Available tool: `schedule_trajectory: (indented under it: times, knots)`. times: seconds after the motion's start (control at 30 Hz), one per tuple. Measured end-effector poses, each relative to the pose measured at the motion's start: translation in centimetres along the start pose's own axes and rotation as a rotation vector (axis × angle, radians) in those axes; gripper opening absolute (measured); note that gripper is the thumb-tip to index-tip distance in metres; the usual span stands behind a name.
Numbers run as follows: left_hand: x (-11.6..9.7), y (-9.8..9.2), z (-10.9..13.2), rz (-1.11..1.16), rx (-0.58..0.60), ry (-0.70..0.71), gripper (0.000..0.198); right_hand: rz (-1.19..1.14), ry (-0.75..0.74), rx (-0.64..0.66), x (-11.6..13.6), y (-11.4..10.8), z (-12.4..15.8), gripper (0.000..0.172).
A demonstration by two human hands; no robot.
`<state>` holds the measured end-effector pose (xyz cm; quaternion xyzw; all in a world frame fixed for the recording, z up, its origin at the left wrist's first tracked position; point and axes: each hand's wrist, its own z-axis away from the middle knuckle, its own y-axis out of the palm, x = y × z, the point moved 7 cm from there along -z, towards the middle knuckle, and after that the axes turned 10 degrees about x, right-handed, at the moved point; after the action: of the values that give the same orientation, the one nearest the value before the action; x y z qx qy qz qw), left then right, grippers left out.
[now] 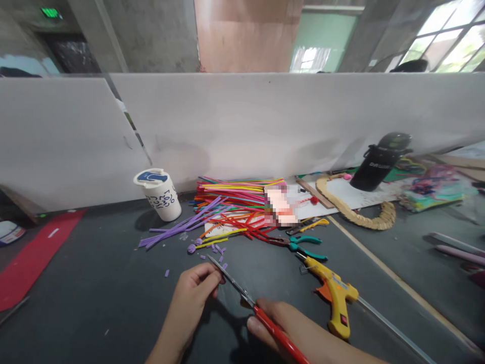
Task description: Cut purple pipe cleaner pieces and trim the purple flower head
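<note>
Gripping the red handles of the scissors [237, 288] with its fingers curled shut, the right hand [280, 323] is angling the thin blades up and to the left, so that their tip is lying just above the fingertips of the left hand [197, 290]. The blades are looking closed or nearly so. The left hand is pinching thumb against fingertips right beside the blade; whatever it is holding is too small to make out. That tight pinch is probably steadying a short piece close to the cutting edge. Both hands are working low over the dark table [94, 283], where purple snippets [215, 248] are lying scattered just beyond the scissor tip, with long purple stems [182, 227] fanning out behind them. A bundle of coloured pipe cleaners [235, 194] is resting against the white partition [265, 116], with a paper cup [159, 194] standing to its left. Teal-handled pliers [303, 245] and a yellow glue gun [335, 298] are lying close on the right, the gun crowding the right hand's side most. A black bottle [382, 162] is leaning further back, well apart.
</note>
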<state>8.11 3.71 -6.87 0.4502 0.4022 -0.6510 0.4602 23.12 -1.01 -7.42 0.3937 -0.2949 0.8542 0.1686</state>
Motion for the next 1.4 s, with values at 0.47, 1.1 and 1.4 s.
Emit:
schedule_trajectory:
  times: [0.47,1.1,1.4]
  knots:
    - [2.5,1.0,-0.7,0.071,-0.008,-0.139,0.018,-0.140,0.014,0.055,-1.6,1.3,-1.3,0.045]
    - [1.8,1.3,-0.4,0.141,0.054,-0.127,0.022,-0.238,0.005,0.007,-2.5,1.2,-1.4,0.046]
    - [0.2,0.0,0.1,0.304,-0.002,-0.035,0.018,-0.059,-0.020,-0.061,-0.5,-1.1,-0.3,0.034]
